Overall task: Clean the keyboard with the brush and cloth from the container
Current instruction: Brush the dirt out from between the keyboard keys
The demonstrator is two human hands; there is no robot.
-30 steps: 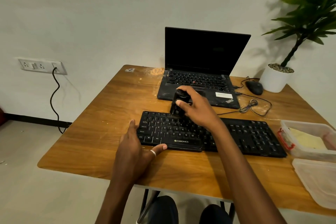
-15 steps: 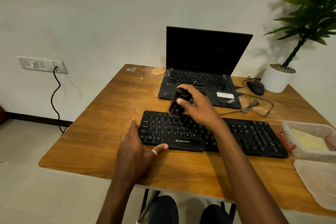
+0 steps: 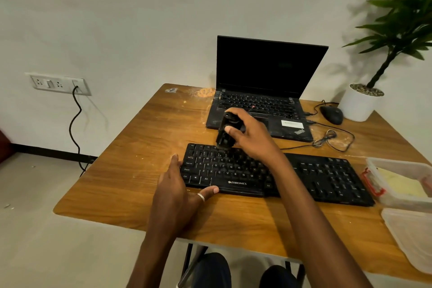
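Overhead, right hand [image 3: 251, 138] grips a black brush [image 3: 226, 133] upright on the flat black plastic keyboard [image 3: 327, 175]. Left hand [image 3: 177, 184], fingers straight, braces the keyboard's left end.

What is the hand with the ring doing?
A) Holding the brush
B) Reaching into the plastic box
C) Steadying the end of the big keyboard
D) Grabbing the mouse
C: the left hand, which wears the ring, lies against the left end of the keyboard with its thumb on the front edge, while the right hand grips the brush.
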